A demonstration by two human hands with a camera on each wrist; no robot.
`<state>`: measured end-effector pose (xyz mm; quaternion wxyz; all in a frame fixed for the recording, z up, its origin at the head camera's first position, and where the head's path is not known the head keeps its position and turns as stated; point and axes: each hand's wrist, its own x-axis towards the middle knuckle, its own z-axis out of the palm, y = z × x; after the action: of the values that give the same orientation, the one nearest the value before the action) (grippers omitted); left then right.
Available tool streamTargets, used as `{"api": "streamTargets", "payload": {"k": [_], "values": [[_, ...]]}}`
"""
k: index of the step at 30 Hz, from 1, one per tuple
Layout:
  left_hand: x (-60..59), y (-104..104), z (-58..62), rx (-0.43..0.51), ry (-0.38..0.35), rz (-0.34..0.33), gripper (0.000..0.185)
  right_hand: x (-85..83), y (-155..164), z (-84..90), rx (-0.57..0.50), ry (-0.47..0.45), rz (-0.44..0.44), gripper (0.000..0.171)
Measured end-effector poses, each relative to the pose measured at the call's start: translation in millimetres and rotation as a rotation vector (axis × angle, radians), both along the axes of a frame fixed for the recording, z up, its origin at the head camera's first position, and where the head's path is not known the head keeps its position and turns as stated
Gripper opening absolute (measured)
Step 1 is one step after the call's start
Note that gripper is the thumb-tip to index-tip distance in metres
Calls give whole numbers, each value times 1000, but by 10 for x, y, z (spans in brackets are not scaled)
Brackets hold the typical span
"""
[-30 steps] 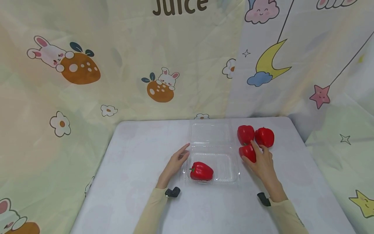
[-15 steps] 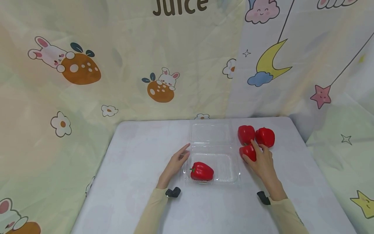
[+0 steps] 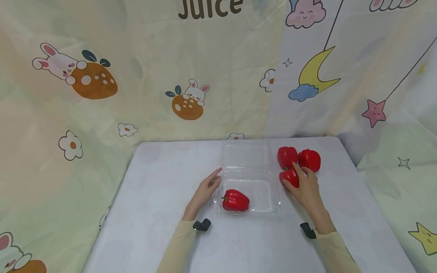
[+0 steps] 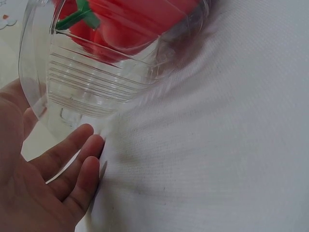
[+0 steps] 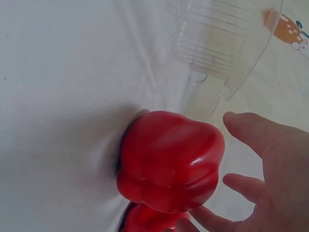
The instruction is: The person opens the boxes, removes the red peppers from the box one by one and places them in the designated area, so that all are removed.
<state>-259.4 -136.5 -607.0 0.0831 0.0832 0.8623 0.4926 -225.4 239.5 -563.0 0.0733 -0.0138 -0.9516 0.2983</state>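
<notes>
Beside the left edge of a lidded clear plastic container, my left hand is held with fingers extended, holding nothing. One red bell pepper with a green stem lies inside the container at its near left. My right hand is over another red bell pepper, thumb and fingers spread about it. The right wrist view shows a gap between the thumb and this pepper; contact by the other fingers cannot be told. It rests on the table.
Two more red peppers, one on the left and one on the right, sit just beyond my right hand. The container's lid lies folded back. A printed curtain hangs behind the white table.
The right thumb and fingers have shifted very slightly over the pepper. My left hand, the container and the peppers have stayed in place.
</notes>
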Motion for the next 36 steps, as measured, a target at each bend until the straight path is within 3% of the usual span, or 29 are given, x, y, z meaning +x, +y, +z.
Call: {"api": "streamTargets", "payload": {"k": [16,36], "values": [[13,7,2,14,3,-1,51,11,-30,54,-22,-22,17,96],[10,-2,-14,5,9,-2,51,47,-112,144,-5,28,47,94]]}}
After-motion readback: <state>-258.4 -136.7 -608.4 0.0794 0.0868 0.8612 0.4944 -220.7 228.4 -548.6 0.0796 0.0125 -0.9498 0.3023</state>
